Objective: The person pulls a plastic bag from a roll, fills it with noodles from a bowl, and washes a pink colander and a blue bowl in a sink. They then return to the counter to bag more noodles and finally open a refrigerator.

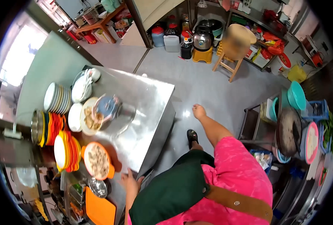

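Low at the center of the view, my left hand point(130, 181) is at the near edge of the steel table point(151, 93), its fingers apart and nothing in them. My right hand point(199, 111) hangs over the grey floor, fingers curled in and no object visible in it. Close to my left hand are an orange-handled dish of food point(98, 160), a metal bowl point(98, 187) and an orange board point(100, 207). Farther along the table stand a plate of food point(88, 122) and a blue-topped container point(108, 105).
Stacked white plates point(52, 97) and colored dishes point(62, 152) line the table's left side. A wooden stool point(236, 43) and a kettle point(203, 38) stand beyond on the floor. At right are a wok point(287, 131), teal basin point(296, 95) and pink-rimmed basin point(312, 141).
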Motion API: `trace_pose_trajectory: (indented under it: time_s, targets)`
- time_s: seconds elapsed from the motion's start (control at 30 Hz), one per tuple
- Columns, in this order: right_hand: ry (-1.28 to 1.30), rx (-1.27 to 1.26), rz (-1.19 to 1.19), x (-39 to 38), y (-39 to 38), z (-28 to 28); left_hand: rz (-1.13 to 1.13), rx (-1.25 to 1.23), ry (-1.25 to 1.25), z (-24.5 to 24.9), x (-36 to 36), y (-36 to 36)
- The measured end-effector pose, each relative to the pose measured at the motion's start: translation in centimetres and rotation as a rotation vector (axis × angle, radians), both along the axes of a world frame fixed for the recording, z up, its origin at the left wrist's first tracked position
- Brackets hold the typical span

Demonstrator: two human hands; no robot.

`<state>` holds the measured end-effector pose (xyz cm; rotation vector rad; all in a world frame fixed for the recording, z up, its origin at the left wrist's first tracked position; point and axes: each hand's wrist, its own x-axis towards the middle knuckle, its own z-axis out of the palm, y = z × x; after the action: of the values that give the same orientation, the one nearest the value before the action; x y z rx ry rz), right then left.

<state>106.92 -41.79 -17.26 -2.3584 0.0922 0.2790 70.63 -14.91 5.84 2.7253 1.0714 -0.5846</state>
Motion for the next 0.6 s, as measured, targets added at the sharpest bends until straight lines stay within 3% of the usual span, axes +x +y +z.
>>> trace_pose_trajectory:
  time_s: [0.2, 0.4, 0.5, 0.6]
  targets:
    - [0.105, 0.005, 0.267, 13.6, 8.8, 0.0, 0.227, -0.064, 0.117, -0.5, 2.7, -0.3]
    - [0.152, -0.087, 0.524, 17.5, 16.3, 1.2, 0.395, -0.146, 0.047, 0.1, 4.4, -2.1]
    - [0.190, 0.009, 0.444, 19.0, 20.5, -1.5, 0.501, -0.171, -0.014, -1.3, 3.3, -2.5]
    - [0.401, -0.014, 0.402, 19.7, 20.8, 3.6, 0.539, -0.167, -0.061, -1.2, 3.7, -3.1]
